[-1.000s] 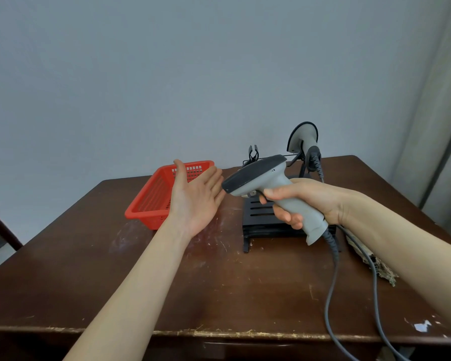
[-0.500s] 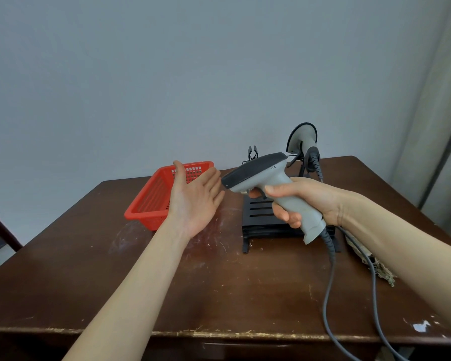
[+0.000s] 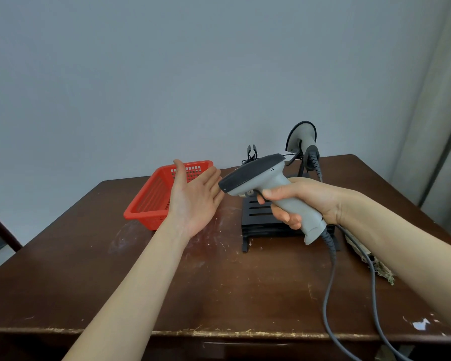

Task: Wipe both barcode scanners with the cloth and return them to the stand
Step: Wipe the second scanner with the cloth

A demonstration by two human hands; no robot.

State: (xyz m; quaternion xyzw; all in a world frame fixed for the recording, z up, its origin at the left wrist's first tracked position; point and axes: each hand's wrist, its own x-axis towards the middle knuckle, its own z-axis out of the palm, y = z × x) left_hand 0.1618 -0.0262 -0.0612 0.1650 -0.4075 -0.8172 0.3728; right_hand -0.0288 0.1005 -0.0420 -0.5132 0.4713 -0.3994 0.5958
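Observation:
My right hand grips the handle of a grey barcode scanner with a dark top, held above the table with its nose pointing left. My left hand is held up flat, palm facing the scanner's nose, fingers straight, just beside it. A black slatted stand sits on the table behind the scanner. A second grey scanner rests upright at the stand's far right. No cloth is clearly visible.
A red plastic basket stands at the back left of the brown wooden table. Two grey cables trail from the scanners over the front right edge. A frayed brownish object lies under my right forearm.
The scanner in my right hand has risen slightly and tipped its nose closer to my left palm. My left hand has stayed nearly still.

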